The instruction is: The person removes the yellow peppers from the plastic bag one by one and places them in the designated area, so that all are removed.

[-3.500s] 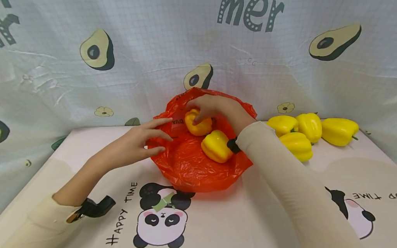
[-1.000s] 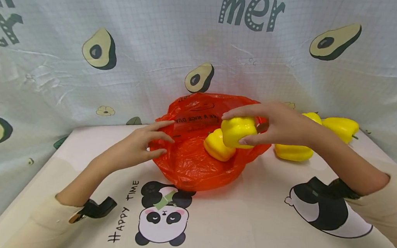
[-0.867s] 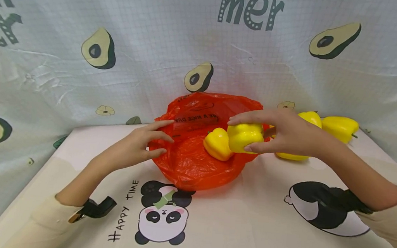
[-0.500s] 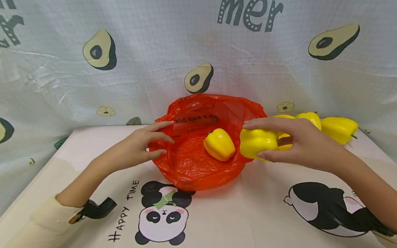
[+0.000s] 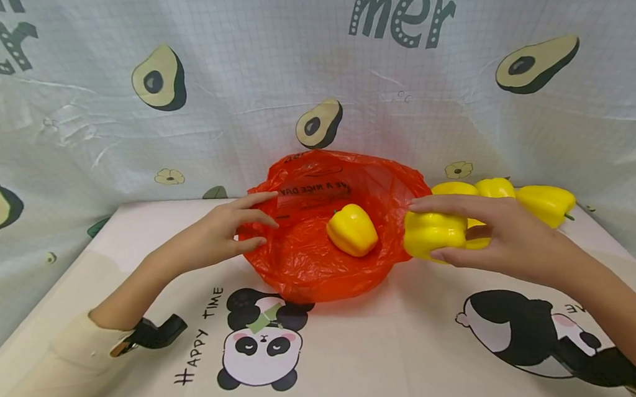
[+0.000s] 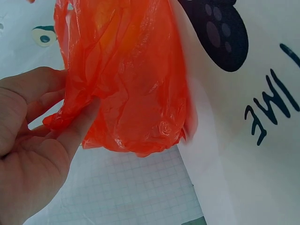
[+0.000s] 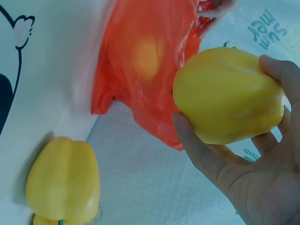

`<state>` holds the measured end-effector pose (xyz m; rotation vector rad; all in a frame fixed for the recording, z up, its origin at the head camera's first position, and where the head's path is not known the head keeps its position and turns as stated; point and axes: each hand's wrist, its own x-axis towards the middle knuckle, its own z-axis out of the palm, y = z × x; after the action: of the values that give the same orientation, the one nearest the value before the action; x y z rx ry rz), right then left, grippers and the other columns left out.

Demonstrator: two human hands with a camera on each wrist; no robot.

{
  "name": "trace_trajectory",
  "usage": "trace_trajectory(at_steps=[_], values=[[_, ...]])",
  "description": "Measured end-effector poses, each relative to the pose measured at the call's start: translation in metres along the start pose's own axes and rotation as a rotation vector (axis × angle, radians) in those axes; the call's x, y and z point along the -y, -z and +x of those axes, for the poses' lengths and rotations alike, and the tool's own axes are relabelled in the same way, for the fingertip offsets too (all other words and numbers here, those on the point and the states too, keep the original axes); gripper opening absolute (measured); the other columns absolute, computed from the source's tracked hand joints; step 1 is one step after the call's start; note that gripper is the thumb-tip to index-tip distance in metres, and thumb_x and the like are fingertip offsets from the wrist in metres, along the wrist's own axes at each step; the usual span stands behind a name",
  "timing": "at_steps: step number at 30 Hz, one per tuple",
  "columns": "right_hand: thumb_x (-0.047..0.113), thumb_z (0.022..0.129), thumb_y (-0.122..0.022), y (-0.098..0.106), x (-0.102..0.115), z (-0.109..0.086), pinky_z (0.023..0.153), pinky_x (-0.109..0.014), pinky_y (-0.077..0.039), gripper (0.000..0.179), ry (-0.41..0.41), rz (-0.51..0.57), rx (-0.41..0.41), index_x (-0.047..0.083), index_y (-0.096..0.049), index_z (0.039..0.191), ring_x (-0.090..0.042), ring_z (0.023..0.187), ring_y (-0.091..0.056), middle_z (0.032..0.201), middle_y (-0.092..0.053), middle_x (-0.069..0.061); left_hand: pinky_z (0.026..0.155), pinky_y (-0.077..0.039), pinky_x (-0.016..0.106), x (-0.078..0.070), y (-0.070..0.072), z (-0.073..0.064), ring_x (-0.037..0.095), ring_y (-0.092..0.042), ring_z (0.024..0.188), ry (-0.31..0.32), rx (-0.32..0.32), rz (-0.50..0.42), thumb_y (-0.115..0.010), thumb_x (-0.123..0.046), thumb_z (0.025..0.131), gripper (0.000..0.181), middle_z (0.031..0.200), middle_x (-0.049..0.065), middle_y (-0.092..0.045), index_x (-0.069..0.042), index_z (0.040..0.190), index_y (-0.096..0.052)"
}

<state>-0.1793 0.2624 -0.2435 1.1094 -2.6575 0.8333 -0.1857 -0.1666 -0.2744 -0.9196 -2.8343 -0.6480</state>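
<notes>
An orange-red plastic bag (image 5: 307, 269) stands mouth open on the table, one yellow bell pepper (image 5: 352, 230) lying inside. At its left rim, my left hand (image 5: 217, 234) pinches the plastic; the left wrist view shows bag film (image 6: 136, 93) between thumb and fingers. Just outside the right rim, my right hand (image 5: 511, 238) grips another yellow bell pepper (image 5: 431, 235), thumb on one side and fingers on the other. The right wrist view shows that held pepper (image 7: 227, 96) above the table, near the bag. In the head view it partly covers the peppers behind.
Several more yellow bell peppers (image 5: 544, 204) lie at the table's back right, behind my right hand. A pale hanging sheet with avocado prints (image 5: 284, 52) rises right behind the bag. The tablecloth (image 5: 372, 365) carries panda drawings.
My right hand has lifted one bell pepper out of the bag and carried it rightward past the rim. The other pepper stays inside. My left hand keeps its place at the left rim.
</notes>
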Motion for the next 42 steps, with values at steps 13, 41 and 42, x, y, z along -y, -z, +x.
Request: trace_trajectory(at_steps=[13,41,42], values=[[0.027,0.080,-0.088,0.008,-0.012,-0.015,0.073,-0.024,-0.058,0.062,-0.090,-0.094,-0.053,0.047,-0.062,0.133,-0.007,0.091,-0.058,0.121,-0.066,0.017,0.089,-0.060,0.043,0.002,0.005,-0.003,0.040,-0.041,0.143,0.001,-0.009,0.001,-0.069,-0.004,0.092,0.026,0.159,0.016,-0.040,-0.011,0.117,-0.075],[0.025,0.077,-0.090,0.034,-0.062,-0.067,0.057,-0.020,-0.053,0.064,-0.280,-0.268,-0.056,0.032,-0.064,0.135,-0.006,0.080,-0.052,0.123,-0.067,-0.010,0.093,-0.058,0.045,0.000,0.001,-0.004,0.040,-0.035,0.147,0.008,0.006,0.006,-0.072,-0.002,0.090,0.029,0.159,0.014,-0.039,-0.011,0.117,-0.074],[0.025,0.076,-0.090,0.035,-0.064,-0.068,0.056,-0.020,-0.053,0.064,-0.283,-0.267,-0.062,0.032,-0.064,0.134,-0.005,0.078,-0.051,0.122,-0.067,-0.010,0.093,-0.058,0.045,0.000,0.001,-0.004,0.040,-0.035,0.147,0.006,0.004,0.007,-0.072,-0.002,0.090,0.029,0.159,0.014,-0.039,-0.011,0.117,-0.074]])
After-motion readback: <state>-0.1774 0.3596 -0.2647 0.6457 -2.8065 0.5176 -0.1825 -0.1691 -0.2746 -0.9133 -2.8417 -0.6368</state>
